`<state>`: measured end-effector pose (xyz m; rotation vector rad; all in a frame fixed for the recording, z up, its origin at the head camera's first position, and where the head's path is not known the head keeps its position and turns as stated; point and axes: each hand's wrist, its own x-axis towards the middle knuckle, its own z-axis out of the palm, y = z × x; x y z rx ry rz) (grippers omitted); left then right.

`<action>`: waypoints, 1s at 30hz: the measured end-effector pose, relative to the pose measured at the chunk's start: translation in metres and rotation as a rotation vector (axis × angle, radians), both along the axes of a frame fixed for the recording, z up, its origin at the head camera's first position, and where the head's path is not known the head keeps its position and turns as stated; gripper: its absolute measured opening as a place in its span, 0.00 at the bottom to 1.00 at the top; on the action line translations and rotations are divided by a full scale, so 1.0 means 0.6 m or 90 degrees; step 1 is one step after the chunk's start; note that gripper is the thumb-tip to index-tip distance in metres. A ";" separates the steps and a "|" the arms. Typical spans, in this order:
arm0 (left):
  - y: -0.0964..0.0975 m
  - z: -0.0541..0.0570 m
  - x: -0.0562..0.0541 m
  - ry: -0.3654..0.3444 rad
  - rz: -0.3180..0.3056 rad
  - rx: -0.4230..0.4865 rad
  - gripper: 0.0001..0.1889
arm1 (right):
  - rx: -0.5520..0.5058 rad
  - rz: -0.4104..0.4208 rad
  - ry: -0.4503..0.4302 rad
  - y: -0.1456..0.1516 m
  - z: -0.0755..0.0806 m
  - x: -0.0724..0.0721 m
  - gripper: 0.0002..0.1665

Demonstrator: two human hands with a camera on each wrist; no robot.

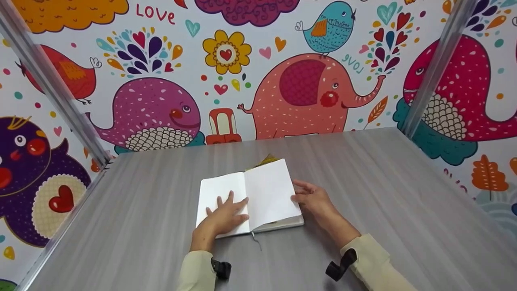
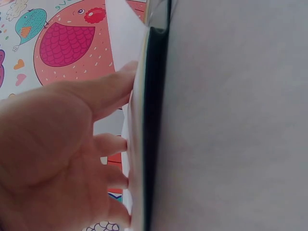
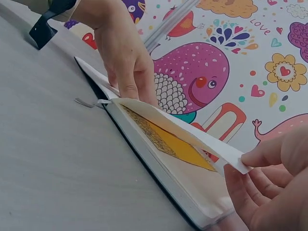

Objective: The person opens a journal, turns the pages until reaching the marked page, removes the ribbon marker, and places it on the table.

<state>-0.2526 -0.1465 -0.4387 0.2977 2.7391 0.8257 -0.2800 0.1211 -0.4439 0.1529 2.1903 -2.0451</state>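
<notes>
An open notebook (image 1: pixel 214 184) with blank white pages lies on the table. My left hand (image 1: pixel 224 218) presses on its left page, fingers spread out, close to the spine. At the outer edge of the right page (image 1: pixel 268 192), my right hand (image 1: pixel 321 204) pinches the paper between thumb and fingers and holds it raised. Under that lifted page, the right wrist view shows a flat yellow piece (image 3: pixel 178 144) with a dark pattern along one side. Its top also peeks out past the notebook's far edge in the head view. A thin ribbon marker (image 1: pixel 256 241) hangs from the spine.
The grey wood-grain table (image 1: pixel 149 210) extends around the notebook. Behind it stands a wall (image 1: pixel 230 89) printed with cartoon animals, with metal posts (image 1: pixel 434 68) at the corners. Black straps (image 1: pixel 341 264) hang at both sleeves.
</notes>
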 end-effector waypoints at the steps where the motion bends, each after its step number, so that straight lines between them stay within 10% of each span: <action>1: 0.000 0.000 0.000 0.000 0.002 0.000 0.29 | -0.006 0.003 -0.005 -0.001 0.000 0.000 0.31; 20: 0.000 0.000 -0.001 0.002 0.029 0.039 0.28 | 0.030 0.005 -0.010 -0.025 0.019 0.012 0.27; 30: -0.020 0.004 -0.004 0.029 0.053 0.074 0.25 | -0.015 0.042 0.074 -0.064 0.044 0.028 0.25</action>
